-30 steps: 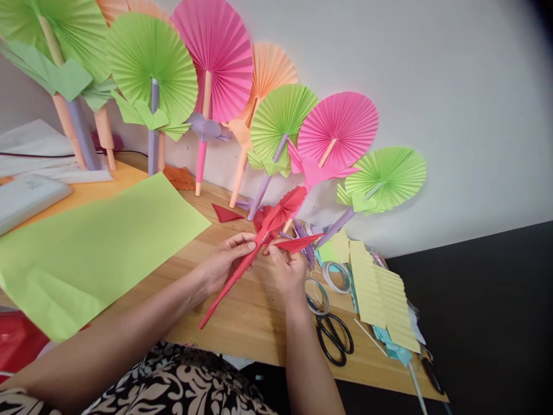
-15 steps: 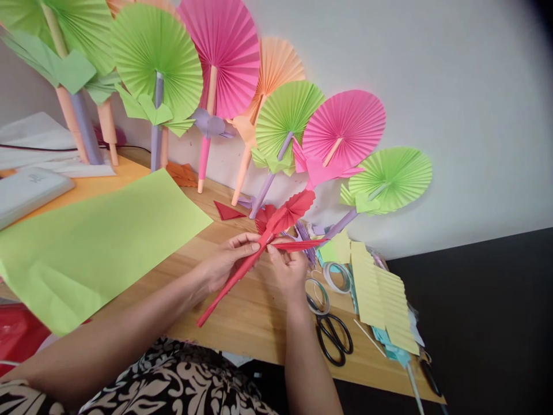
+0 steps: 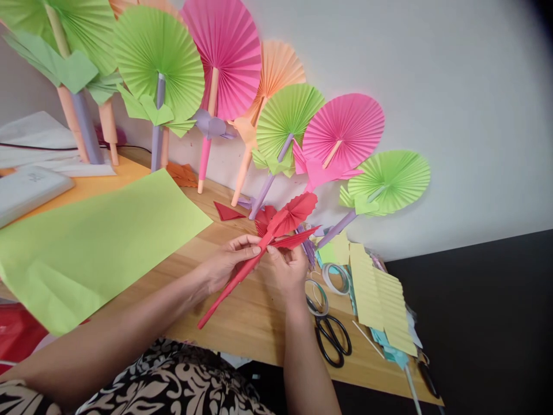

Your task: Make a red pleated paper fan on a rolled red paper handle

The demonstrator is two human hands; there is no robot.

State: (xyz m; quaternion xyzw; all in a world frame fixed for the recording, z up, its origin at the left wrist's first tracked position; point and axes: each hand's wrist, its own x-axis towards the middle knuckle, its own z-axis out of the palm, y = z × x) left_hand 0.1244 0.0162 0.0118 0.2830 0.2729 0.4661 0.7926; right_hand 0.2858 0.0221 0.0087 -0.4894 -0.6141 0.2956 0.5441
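Note:
A red paper flower with a rolled stem lies slantwise across both hands, its pleated petals toward the wall. My left hand is closed round the stem from the left, thumb on top. On the other side, my right hand pinches the base of a pleated red paper leaf against the stem. The leaf juts out to the right, partly fanned. Just behind the petals, more red folded paper is partly hidden. A red paper triangle rests on the table beyond my left hand.
Several pleated paper fans on rolled handles, such as a pink one, lean on the wall. A green sheet covers the left. Right of my hands are black-handled scissors, tape rolls and pleated yellow paper.
The pleated red leaf in my right hand has tilted up and shows more of its face. The red petals have shifted slightly to the right. Both hands keep their grip.

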